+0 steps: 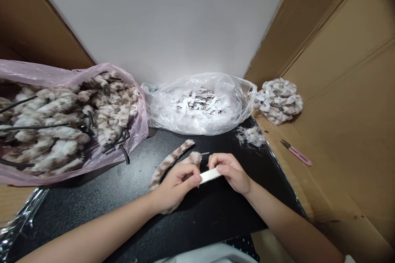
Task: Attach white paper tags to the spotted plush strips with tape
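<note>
Between my two hands stretches a short, flat white strip [210, 176]. My left hand [176, 185] is closed, pinching the strip's left end with the thumb on top. The right end is pinched by the thumb and fingers of my right hand [232, 172]. A fluffy beige furry piece [195, 157] sticks out above my left fingers, mostly hidden by that hand. Near its tip a thin, pale pointed bit shows, too small to name. Just left of my left hand, a brown-and-white furry tube [169, 162] lies on the black tabletop [123, 201].
To the left, a pink plastic bag [140, 123] holds many furry tubes with black cords. A clear plastic bag [234, 121] of small white pieces stands at the back. At right are fluff scraps [251, 135], a furry bundle [280, 100], pink thread snips [296, 153] and cardboard walls [348, 102].
</note>
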`<state>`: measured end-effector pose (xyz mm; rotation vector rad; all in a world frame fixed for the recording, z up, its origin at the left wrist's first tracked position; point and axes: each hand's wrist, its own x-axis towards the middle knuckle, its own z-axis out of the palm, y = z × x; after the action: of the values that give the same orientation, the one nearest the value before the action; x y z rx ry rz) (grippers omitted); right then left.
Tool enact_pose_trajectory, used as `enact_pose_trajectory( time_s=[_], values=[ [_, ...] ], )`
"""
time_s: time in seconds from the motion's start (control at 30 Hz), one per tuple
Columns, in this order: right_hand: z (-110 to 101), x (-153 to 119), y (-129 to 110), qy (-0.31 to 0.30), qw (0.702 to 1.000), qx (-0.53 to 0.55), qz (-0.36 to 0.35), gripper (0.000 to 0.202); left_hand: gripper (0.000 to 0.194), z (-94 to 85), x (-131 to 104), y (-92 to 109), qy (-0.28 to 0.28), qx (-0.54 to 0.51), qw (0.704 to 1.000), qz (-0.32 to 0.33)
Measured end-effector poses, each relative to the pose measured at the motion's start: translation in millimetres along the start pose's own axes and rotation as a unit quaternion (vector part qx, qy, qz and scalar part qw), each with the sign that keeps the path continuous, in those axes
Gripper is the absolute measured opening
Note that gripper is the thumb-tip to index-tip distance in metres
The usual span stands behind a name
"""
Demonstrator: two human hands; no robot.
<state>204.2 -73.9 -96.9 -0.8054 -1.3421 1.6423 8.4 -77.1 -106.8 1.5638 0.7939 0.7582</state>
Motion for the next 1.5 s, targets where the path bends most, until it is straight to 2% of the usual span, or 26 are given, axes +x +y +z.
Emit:
enact_pose_trajectory(
  time_s=[0.1, 0.17, 0.37, 0.53, 0.7, 0.77, 0.8, 0.87, 0.93, 1.07, 1.3, 1.4, 1.5],
  values=[
    [-4.9, -2.7, -2.5, -0.07, 0.996, 0.011, 0.048, 0.022, 0.051, 0.7, -1.1, -0.8, 0.008, 0.008, 1.0, 0.009],
    [-7.5, -2.3, -4.1, -0.086, 0.994, 0.017, 0.058, 0.021, 0.049, 0.6, -1.6, -2.2, 0.015, 0.015, 1.0, 0.019],
    [-8.4, 0.0, -1.8, -0.076, 0.994, 0.016, 0.073, 0.022, 0.046, -1.0, -2.6, -6.2, -0.004, 0.036, 0.999, 0.027],
    [-7.8, -0.3, 3.2, -0.065, 0.995, 0.03, 0.065, 0.027, 0.044, -1.3, -2.5, -5.3, 0.007, 0.053, 0.998, 0.038],
    [-8.1, -1.4, 0.2, -0.068, 0.996, -0.041, 0.04, 0.031, 0.041, -1.0, -3.4, -4.4, -0.001, 0.063, 0.997, 0.038],
    [-6.8, -1.7, -4.7, -0.04, 0.991, -0.126, -0.027, 0.028, 0.037, -1.3, -4.0, -4.2, 0.019, 0.091, 0.994, 0.061],
    [-5.8, -1.8, -7.4, -0.008, 0.98, -0.185, -0.072, 0.026, 0.035, -1.6, -4.3, -4.0, 0.04, 0.114, 0.989, 0.079],
    [-3.6, -2.3, -12.3, 0.066, 0.943, -0.293, -0.144, 0.026, 0.029, -2.4, -4.8, -3.4, 0.084, 0.172, 0.974, 0.119],
    [-1.7, -3.1, -15.1, 0.112, 0.919, -0.34, -0.166, 0.028, 0.024, -2.9, -5.2, -2.7, 0.115, 0.221, 0.957, 0.148],
    [2.0, -5.0, -14.6, 0.125, 0.923, -0.326, -0.161, 0.025, 0.023, -1.9, -5.5, -1.2, 0.134, 0.268, 0.937, 0.177],
    [8.3, -6.2, -9.5, 0.142, 0.93, -0.313, -0.129, 0.017, 0.028, 1.3, -4.4, -2.0, 0.116, 0.29, 0.932, 0.185],
    [7.5, -6.0, -8.3, 0.133, 0.941, -0.296, -0.1, 0.018, 0.028, 1.6, -4.3, -2.5, 0.113, 0.288, 0.931, 0.193],
    [5.4, -5.1, -8.9, 0.099, 0.954, -0.274, -0.065, 0.018, 0.03, 1.4, -3.8, -3.0, 0.104, 0.292, 0.929, 0.2]
  ],
)
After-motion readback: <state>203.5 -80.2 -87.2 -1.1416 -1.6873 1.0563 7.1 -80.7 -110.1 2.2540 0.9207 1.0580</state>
